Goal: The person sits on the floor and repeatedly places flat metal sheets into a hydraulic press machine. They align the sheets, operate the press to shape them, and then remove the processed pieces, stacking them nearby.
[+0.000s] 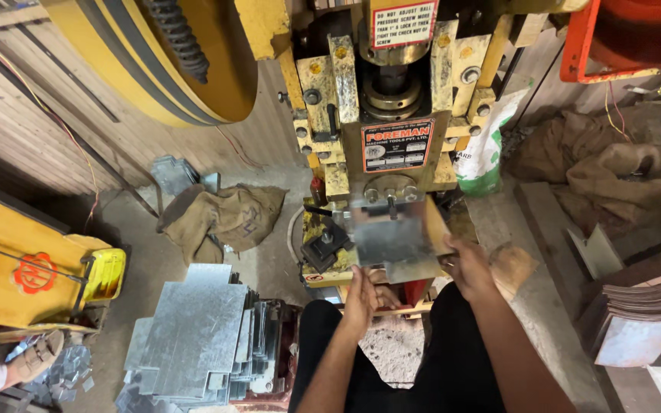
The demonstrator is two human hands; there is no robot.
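Both hands up at the yellow press point(392, 115): left hand point(359, 300) w/ grip pinched on the near edge of a grey metal sheet point(392, 241) lying on the press bed, right hand point(468, 265) gripping its right edge, stack of cut sheets point(196, 336) on the floor to the left.

Dull grey metal sheet point(395, 241); chipped yellow-painted press point(392, 115); rough burlap sack point(223, 218).

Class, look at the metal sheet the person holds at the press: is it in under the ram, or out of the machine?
In. The metal sheet lies on the press bed beneath the ram, left hand and right hand gripping its near edge.
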